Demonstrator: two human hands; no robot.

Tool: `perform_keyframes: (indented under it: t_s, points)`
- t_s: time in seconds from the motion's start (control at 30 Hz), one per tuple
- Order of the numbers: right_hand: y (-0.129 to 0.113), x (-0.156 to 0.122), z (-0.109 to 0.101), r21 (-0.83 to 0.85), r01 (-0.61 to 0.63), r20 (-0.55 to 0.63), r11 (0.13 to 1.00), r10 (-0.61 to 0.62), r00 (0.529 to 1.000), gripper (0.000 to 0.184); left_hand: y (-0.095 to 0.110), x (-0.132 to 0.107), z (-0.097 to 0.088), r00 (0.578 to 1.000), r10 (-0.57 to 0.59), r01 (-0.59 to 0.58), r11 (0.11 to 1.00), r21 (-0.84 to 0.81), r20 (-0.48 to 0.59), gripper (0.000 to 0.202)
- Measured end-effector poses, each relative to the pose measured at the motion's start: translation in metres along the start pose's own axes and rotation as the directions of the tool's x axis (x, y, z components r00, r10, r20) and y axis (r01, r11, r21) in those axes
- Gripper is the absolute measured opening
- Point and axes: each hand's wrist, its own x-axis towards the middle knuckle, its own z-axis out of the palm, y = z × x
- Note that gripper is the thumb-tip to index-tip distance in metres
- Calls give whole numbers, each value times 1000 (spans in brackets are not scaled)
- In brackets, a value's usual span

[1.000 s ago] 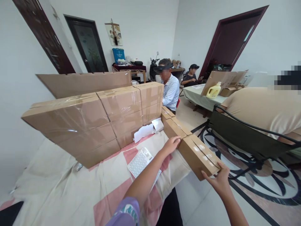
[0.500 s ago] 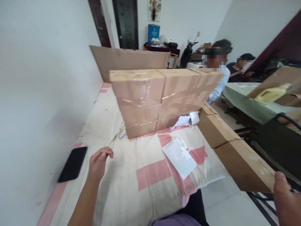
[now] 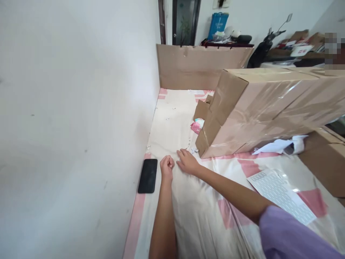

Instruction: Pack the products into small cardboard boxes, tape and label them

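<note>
Beside a black phone, my left hand is closed with its fingers curled in; what it holds, if anything, is hidden. My right hand lies close by, palm down on the pale bed sheet, fingers stretched out and a little apart. Small white scraps lie on the cloth just beyond the right hand, by the foot of a taped cardboard wall. A printed sticker sheet with rows of small labels rests to the right, beyond my right forearm.
A white wall runs along the left. Near the cardboard's end lie a pink packet and a small open carton. Crumpled white paper lies at the cardboard's base. A flat cardboard panel stands at the back.
My view has turned left. My right hand has left the cardboard edge at the far right and come over beside my left hand on the sheet.
</note>
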Motion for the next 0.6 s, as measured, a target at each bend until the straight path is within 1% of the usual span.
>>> perform_keyframes:
  t_s: [0.07,0.13,0.23,0.3,0.33,0.37,0.43,0.47,0.5,0.53,0.57,0.6]
  points:
    - [-2,19,19,14,-83,-30,996,84,996,60,3,-1,0,1000,12,-11,1000,-16,6,54]
    - [0,28,31,10,-114,-42,993,114,993,61,5,-5,-2,999,44,-44,999,-24,-13,54]
    - [3,32,38,16,-108,-36,994,108,993,64,7,-10,0,988,127,-127,992,13,-88,50]
    - [5,32,40,49,-104,-27,993,105,994,66,14,-4,11,976,190,-180,979,91,-109,43]
    - [6,31,40,70,-102,-26,992,104,994,67,20,4,19,972,220,-206,968,141,-89,37]
    - [7,30,40,95,-90,-28,991,93,995,68,28,18,30,968,247,-234,953,192,-45,32]
    - [9,28,41,132,-60,-45,989,66,997,67,47,58,63,953,285,-303,913,275,104,22]
    - [10,27,42,142,-46,-56,989,55,997,67,58,84,84,935,298,-346,890,298,194,18]
    - [11,26,43,148,-38,-68,988,48,996,68,67,111,109,908,312,-393,864,315,278,21]
    - [12,26,45,151,-34,-82,988,47,996,69,75,137,136,879,324,-436,841,319,349,31]
    - [13,27,47,159,-27,-97,987,43,994,71,81,160,164,830,358,-520,774,361,427,39]
    - [15,28,49,166,-25,-117,986,45,992,73,84,178,192,748,411,-654,591,473,521,40]
